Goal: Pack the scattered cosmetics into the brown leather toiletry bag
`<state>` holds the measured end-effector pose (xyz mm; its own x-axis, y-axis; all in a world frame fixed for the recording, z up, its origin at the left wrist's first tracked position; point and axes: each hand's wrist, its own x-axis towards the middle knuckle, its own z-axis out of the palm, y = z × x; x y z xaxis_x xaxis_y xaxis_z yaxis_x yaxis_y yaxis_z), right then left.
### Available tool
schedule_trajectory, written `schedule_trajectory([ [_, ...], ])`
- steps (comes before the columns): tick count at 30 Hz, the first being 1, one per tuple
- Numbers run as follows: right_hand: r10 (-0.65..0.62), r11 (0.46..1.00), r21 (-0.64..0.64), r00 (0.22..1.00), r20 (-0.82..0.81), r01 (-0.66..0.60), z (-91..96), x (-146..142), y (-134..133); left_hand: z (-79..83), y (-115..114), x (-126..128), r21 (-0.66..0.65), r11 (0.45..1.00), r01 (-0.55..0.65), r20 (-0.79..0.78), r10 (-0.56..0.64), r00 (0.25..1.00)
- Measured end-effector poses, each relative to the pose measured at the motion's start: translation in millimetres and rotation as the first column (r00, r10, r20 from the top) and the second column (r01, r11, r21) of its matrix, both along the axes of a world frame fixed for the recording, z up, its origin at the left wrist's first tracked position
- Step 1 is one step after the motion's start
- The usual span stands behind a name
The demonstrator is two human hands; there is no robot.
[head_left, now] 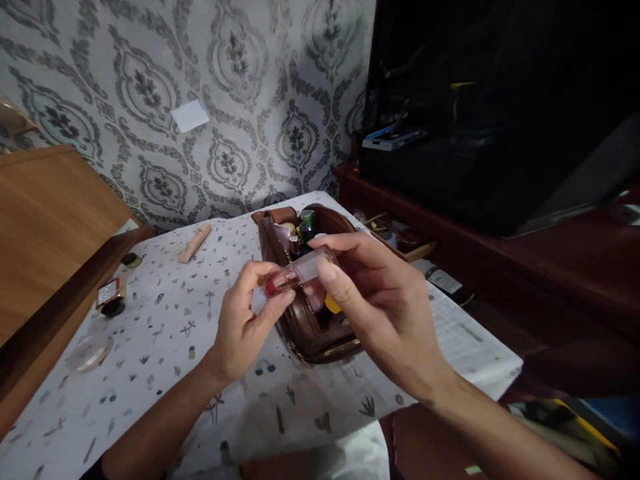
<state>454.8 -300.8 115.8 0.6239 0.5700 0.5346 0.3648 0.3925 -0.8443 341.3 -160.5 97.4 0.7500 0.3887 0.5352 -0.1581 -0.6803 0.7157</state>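
Note:
A clear tube of red lip gloss (300,268) is held between my two hands, tilted up to the right. The thumb and fingers of my left hand (253,313) pinch its red lower end. My right hand (385,300) grips the pale upper end between thumb and fingers. Right behind and below the tube, an unzipped brown cosmetic bag (300,333) stands on the table. Inside it show a green-capped bottle (307,219), other small bottles and something yellow (332,304). My right hand hides part of the bag.
On the patterned white tablecloth (165,320) lie a beige tube (195,242), a small red-and-silver box (110,292), a dark round lid (131,260) and a clear round case (90,352). A large dark screen (500,113) stands on a reddish-brown cabinet (500,280) at right.

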Motion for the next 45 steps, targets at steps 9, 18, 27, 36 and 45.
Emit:
schedule_trajectory([
  [9, 0.071, 0.997, -0.013, 0.997, 0.015, -0.07, -2.8, -17.5, 8.3, 5.9, 11.2, -27.8, -0.132, 0.982, 0.136, -0.019, -0.14, 0.99],
  [18, -0.13, 0.991, 0.025, 0.982, 0.137, 0.128, 15.3, -20.0, 6.0, 6.2, 23.7, -30.4, -0.092, 0.981, 0.169, 0.017, -0.168, 0.986],
  [27, -0.275, 0.959, 0.037, 0.891, 0.361, 0.28, 12.3, 28.3, 6.0, -2.7, 24.9, -23.2, 0.726, 0.679, 0.113, -0.09, -0.069, 0.994],
  [36, -0.092, 0.923, -0.261, 0.82, 0.565, 0.284, 20.2, 46.5, 19.5, -12.9, 30.4, -30.8, 0.754, 0.653, 0.076, -0.028, -0.083, 0.996],
  [45, 0.182, 0.852, -0.481, 0.745, 0.642, 0.206, 2.5, 44.6, 46.4, -15.7, 29.1, -27.6, 0.747, 0.66, 0.079, -0.013, -0.105, 0.994],
])
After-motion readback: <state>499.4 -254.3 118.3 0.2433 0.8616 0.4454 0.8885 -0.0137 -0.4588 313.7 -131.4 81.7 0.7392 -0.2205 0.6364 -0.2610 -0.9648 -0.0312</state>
